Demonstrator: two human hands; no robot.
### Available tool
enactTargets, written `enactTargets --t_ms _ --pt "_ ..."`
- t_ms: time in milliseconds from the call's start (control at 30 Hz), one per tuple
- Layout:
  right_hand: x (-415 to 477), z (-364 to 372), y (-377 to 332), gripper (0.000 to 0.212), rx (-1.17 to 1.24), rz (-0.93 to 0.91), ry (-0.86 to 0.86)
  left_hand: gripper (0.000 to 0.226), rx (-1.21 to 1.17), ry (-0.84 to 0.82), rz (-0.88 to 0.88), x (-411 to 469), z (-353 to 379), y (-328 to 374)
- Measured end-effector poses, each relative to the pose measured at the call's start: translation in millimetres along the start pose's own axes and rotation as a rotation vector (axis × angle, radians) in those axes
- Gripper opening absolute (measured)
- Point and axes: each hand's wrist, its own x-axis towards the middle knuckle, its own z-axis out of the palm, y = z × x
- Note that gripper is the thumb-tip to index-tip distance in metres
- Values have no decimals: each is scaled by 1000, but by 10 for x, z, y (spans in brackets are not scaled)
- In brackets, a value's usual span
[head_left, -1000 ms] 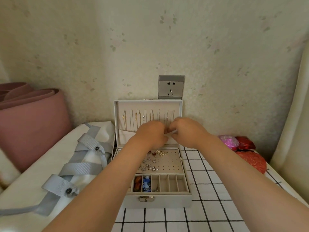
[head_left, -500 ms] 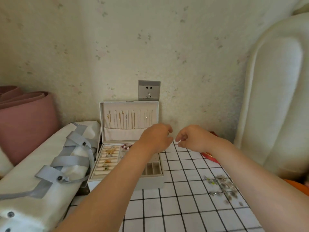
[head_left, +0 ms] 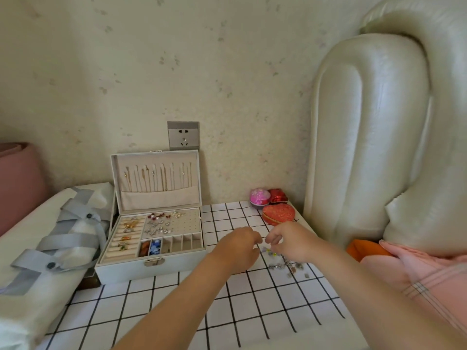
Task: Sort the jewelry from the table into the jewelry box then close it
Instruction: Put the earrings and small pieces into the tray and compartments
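Watching through the head camera, I am seeing both hands working at the loose jewelry (head_left: pixel 285 264), which is lying in a small heap on the checked table (head_left: pixel 227 311), well to the right of the jewelry box (head_left: pixel 151 270). The left hand (head_left: pixel 237 245) is hovering just beside the heap with its fingers curled under. The right hand (head_left: pixel 290 242) is reaching over the heap's far edge with thumb and fingers drawn toward each other. I cannot tell whether either hand is pinching a piece.

I am judging the sorting as well along but unfinished. The box is standing open with its lid (head_left: pixel 156 195) upright, chains are hanging inside it, and rings, studs and two front compartments are already filled. The heap on the table is waiting to be sorted, and the closing is not yet done.

The knuckles are covering the fingertips, and the right wrist is hiding part of the heap. The pieces are showing too small for me to name.
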Motion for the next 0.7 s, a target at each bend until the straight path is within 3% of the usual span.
enactTargets --t_ms 333,500,700 --pt "144 113 163 21 -89 34 -31 42 89 -31 155 81 296 -145" --pt "188 158 139 23 -99 19 -57 28 180 19 88 107 242 -119" --pt "189 190 115 19 -117 7 -67 21 68 51 -2 87 250 -94"
